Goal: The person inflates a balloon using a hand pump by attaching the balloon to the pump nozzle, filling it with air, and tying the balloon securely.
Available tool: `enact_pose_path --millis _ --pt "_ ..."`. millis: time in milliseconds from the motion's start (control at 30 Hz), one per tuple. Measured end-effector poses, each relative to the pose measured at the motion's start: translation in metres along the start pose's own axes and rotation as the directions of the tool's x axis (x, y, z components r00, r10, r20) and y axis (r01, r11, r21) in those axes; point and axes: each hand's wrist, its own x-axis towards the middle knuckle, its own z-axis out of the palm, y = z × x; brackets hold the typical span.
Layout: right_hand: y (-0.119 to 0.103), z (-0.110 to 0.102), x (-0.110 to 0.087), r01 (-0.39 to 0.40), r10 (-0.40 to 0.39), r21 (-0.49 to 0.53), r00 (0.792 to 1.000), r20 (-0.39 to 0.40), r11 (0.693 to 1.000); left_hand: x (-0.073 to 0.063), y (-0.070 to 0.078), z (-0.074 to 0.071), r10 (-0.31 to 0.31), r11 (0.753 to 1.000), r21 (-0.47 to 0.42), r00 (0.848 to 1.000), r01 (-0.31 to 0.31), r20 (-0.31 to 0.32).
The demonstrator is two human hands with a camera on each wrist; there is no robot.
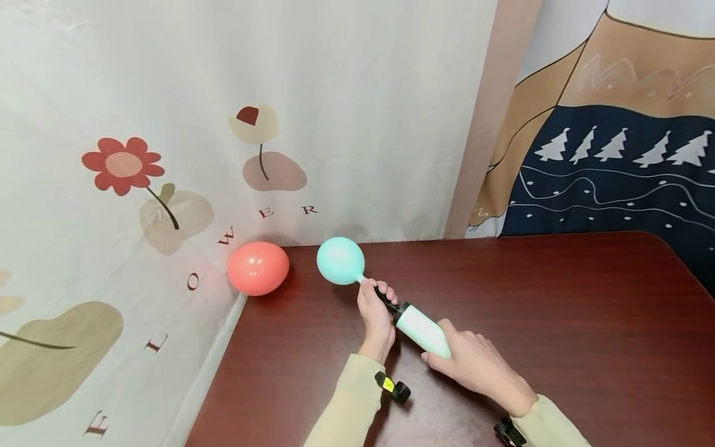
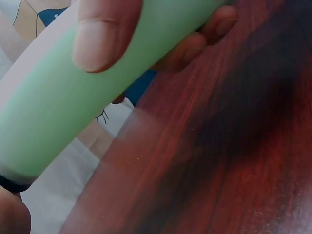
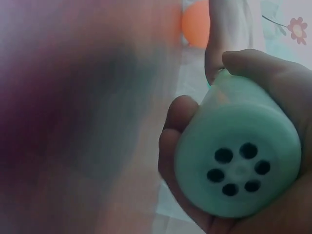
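A light blue balloon [image 1: 339,261], round and partly inflated, sits on the tip of a hand pump. My left hand [image 1: 377,313] grips the pump's black front end, right at the balloon's neck. Around the pale green barrel of the pump [image 1: 422,330] curl the fingers of my right hand [image 1: 477,363]. In the left wrist view, the right thumb [image 2: 105,39] lies along the barrel. The right wrist view looks onto the barrel's rounded rear end [image 3: 239,170], which has a ring of several dark holes. The balloon's neck is partly hidden by the left fingers.
A red inflated balloon [image 1: 258,268] lies at the table's back left corner, against a white curtain [image 1: 363,124] with printed flowers. The dark red wooden table [image 1: 586,310] extends to the right. A second patterned cloth [image 1: 614,186] hangs behind its right side.
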Motion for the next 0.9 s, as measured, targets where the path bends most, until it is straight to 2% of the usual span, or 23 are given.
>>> enact_pose_path --millis 200,400,500,667,767,900 --pt "0.001 0.004 -0.009 0.017 -0.017 0.026 1.0 -0.006 1.0 0.011 0.005 -0.007 -0.014 1.0 -0.004 1.0 0.013 -0.015" --pt "0.011 -0.014 -0.031 0.023 -0.023 0.015 0.999 0.024 1.0 0.029 0.024 -0.015 0.018 0.999 -0.047 0.999 -0.02 -0.026" --pt "0.015 -0.02 -0.039 0.031 -0.032 0.013 0.999 0.04 0.999 0.032 0.03 -0.014 0.025 0.999 -0.046 0.999 -0.026 -0.023" --pt "0.018 -0.016 -0.042 0.032 -0.033 0.022 0.998 0.048 0.999 0.026 0.027 -0.004 0.02 0.999 -0.042 1.0 -0.02 -0.006" --pt "0.017 -0.012 -0.038 0.031 -0.032 0.027 0.999 0.03 0.999 0.018 0.02 0.002 0.026 0.999 -0.045 1.0 -0.026 0.014" --pt "0.014 -0.008 -0.027 0.044 -0.043 0.036 0.999 -0.003 0.998 0.003 0.007 0.008 -0.007 1.0 -0.019 0.998 0.008 0.056"
